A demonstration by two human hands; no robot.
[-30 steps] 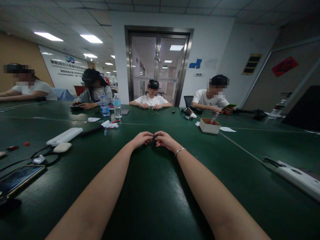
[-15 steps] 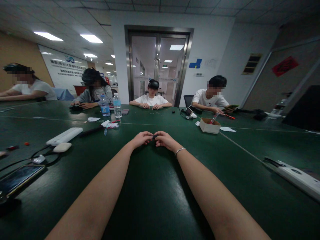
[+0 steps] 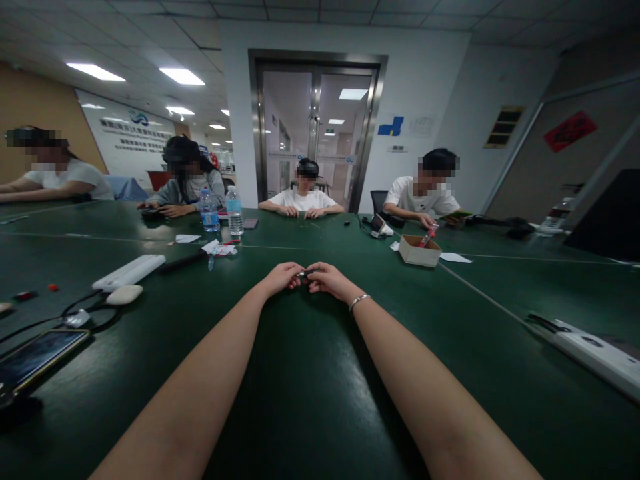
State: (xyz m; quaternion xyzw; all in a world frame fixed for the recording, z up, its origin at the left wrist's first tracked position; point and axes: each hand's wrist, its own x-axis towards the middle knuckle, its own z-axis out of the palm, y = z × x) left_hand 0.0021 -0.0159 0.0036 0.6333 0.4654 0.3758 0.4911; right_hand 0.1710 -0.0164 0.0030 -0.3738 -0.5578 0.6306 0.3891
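Both my arms stretch forward over the dark green table (image 3: 310, 387). My left hand (image 3: 281, 278) and my right hand (image 3: 327, 279) meet fingertip to fingertip, pinching a small dark object (image 3: 303, 273) between them. The object is too small to name. Both hands have curled fingers and rest on the tabletop. A thin bracelet (image 3: 359, 302) circles my right wrist.
A phone (image 3: 37, 358), cables, a white power strip (image 3: 129, 272) and a white oval case (image 3: 124, 295) lie at my left. Another power strip (image 3: 590, 353) lies right. A cardboard box (image 3: 419, 251) and two water bottles (image 3: 234, 212) stand further off. Several people sit around the table's far side.
My hands have barely moved; the fingertips shifted slightly around the small object. The person at the far right lowered the hand with the phone.
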